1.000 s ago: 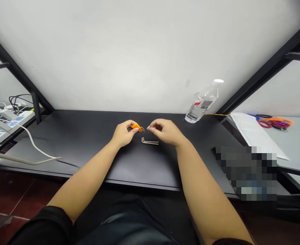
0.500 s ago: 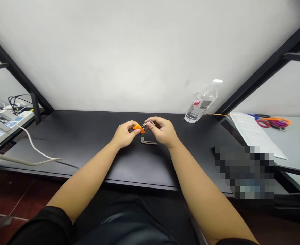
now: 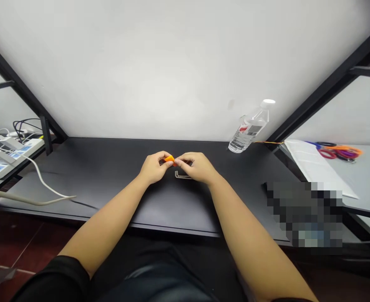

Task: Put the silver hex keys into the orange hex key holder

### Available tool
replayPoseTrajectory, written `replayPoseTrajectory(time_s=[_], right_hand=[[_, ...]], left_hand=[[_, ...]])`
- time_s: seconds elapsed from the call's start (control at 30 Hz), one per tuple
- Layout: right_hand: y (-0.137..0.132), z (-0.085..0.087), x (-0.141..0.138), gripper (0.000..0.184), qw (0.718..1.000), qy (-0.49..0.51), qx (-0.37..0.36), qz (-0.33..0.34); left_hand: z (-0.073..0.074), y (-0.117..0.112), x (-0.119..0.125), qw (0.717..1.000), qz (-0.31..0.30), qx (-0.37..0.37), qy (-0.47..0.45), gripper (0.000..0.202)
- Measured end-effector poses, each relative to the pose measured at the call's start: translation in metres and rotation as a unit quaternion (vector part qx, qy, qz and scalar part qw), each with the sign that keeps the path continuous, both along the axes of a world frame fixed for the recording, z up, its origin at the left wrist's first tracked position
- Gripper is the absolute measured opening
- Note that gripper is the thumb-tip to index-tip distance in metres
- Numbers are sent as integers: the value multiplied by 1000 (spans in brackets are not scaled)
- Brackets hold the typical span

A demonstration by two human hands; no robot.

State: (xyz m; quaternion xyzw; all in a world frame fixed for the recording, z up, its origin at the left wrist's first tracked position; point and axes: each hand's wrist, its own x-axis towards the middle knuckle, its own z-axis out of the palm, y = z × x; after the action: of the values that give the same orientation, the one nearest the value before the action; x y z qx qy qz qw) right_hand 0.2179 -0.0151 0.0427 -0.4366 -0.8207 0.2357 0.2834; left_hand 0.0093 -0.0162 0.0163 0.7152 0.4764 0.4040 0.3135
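Between my hands, over the middle of the black tabletop, is a small orange hex key holder. My left hand is closed on it, with thumb and fingers gripping its left side. The fingers of my right hand are pinched together against the holder's right end. The hex key seen in that hand a moment ago is hidden behind the fingers. Below the right hand, L-shaped metal hex keys lie side by side on the table, their right ends covered by the hand.
A clear water bottle leans at the back right near the wall. On the left are a white power strip and a loose white cable. A blurred dark object lies front right, beside a white packet and coloured-handled scissors.
My right hand has moved slightly left and down, its fingertips closing onto the holder's end. The hex key that showed in its fingers is now out of sight.
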Motion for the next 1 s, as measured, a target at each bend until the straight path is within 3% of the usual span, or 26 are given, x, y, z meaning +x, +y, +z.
replayPoseTrajectory(time_s=[0.27,0.6,0.77,1.0], right_hand=[[2,0,-1,36,985,-172,16,-13],[-2,2,3,37,989,-128,-70,20],[7,-4,14,41,979,-189,-76,-4],[6,-4,20,25,954,-238,-183,8]], left_hand=[[-5,1,0,999,-18,-26,5,14],[-3,2,-2,998,-32,-29,50,12],[-4,4,-4,998,-22,-41,47,12],[-2,1,-5,998,-6,-45,42,13]])
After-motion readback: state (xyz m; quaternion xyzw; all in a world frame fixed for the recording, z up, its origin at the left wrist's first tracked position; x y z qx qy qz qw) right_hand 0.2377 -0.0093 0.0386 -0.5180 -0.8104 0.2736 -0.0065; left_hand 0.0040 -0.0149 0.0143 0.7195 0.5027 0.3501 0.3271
